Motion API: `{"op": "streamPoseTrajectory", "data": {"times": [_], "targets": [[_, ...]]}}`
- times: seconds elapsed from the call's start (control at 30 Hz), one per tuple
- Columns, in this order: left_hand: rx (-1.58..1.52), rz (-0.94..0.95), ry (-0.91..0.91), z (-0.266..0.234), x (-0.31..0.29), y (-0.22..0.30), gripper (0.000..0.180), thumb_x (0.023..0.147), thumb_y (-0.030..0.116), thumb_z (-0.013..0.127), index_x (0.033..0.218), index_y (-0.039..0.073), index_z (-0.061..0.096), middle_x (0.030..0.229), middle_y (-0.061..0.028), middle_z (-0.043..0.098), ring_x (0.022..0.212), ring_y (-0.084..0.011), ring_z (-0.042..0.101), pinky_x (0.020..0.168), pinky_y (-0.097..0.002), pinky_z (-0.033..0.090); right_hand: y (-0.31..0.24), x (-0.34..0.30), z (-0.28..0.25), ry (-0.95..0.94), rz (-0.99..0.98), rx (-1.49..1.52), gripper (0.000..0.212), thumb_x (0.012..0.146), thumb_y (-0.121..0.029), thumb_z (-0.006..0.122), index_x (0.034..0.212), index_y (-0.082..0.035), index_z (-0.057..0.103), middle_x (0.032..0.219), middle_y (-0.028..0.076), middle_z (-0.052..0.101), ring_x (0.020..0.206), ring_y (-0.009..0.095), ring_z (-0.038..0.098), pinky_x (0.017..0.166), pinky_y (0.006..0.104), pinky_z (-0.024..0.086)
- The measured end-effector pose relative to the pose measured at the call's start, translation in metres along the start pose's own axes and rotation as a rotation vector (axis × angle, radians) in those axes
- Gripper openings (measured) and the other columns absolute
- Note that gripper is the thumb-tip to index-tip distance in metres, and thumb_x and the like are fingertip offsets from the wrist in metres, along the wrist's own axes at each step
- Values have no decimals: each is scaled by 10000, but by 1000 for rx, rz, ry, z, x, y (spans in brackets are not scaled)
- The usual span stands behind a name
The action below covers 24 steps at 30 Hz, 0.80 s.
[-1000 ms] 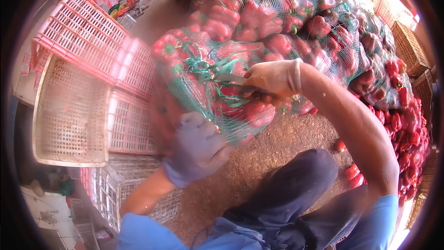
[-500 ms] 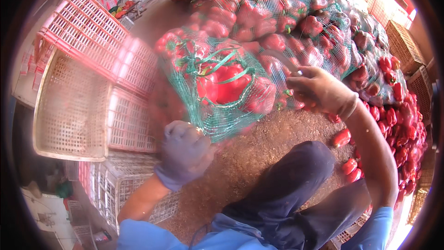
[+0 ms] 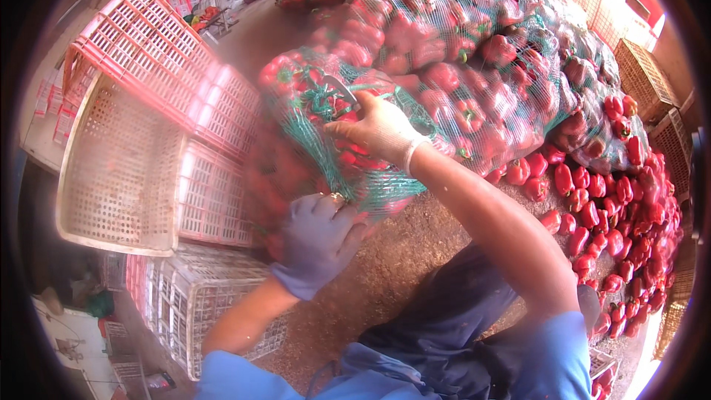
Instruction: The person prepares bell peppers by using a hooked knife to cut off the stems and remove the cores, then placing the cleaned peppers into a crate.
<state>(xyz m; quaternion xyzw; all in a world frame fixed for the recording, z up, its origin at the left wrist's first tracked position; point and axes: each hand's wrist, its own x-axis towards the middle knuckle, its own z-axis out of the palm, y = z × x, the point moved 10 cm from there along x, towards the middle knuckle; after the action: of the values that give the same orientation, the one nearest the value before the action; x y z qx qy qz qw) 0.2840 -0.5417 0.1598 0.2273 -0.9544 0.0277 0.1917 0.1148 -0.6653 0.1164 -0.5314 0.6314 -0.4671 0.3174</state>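
Observation:
A green mesh bag (image 3: 383,184) full of red bell peppers (image 3: 354,154) lies in front of me, its mouth torn or open at the near side. My left hand (image 3: 318,233), in a grey-purple glove, is closed on the bag's lower left edge. Over the bag's opening, my right hand (image 3: 381,130) wears a pale glove and grips a small curved knife (image 3: 341,89). Its hooked metal blade is at the bunched green netting (image 3: 322,100) on the bag's far side. The knife's handle is hidden in my fist.
Behind lie more stuffed mesh bags (image 3: 429,15) of peppers. Loose red peppers (image 3: 615,244) spread over the floor on the right. To the left, stacked plastic crates (image 3: 122,167) stand close, with a white crate (image 3: 200,304) below them. Wooden crates (image 3: 644,74) line the far right.
My right hand has swung left with the curved knife, from beside the bag to the netting above its opening. My left hand has shifted slightly right, still at the bag's edge.

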Motion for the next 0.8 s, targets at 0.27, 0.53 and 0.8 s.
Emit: {"op": "streamPoseTrajectory", "data": {"times": [0.27,0.53,0.8], "targets": [[-33,-19,26,9,-2,-13,305,856,285,791,1083,86,744,1086,-114,674,1008,-362,620,893,-480,507,28,0,-49,-109,217,342,233,987,-250,784,1093,-52,721,738,-23,590,555,84,527,470,285,438],[-823,-325,229,-8,33,-61,142,1023,70,659,1148,41,719,933,-36,673,770,-123,602,668,-274,478,22,-8,-27,-262,226,861,166,1076,-262,686,1063,-105,635,716,-57,511,560,35,471,457,218,365],[-830,-455,183,-7,145,-97,389,994,70,713,1379,28,671,901,-1,636,775,-45,556,654,-238,463,0,24,-43,-461,186,1279,197,1081,-230,644,1076,-40,696,689,13,591,546,139,581,470,271,446]]}}
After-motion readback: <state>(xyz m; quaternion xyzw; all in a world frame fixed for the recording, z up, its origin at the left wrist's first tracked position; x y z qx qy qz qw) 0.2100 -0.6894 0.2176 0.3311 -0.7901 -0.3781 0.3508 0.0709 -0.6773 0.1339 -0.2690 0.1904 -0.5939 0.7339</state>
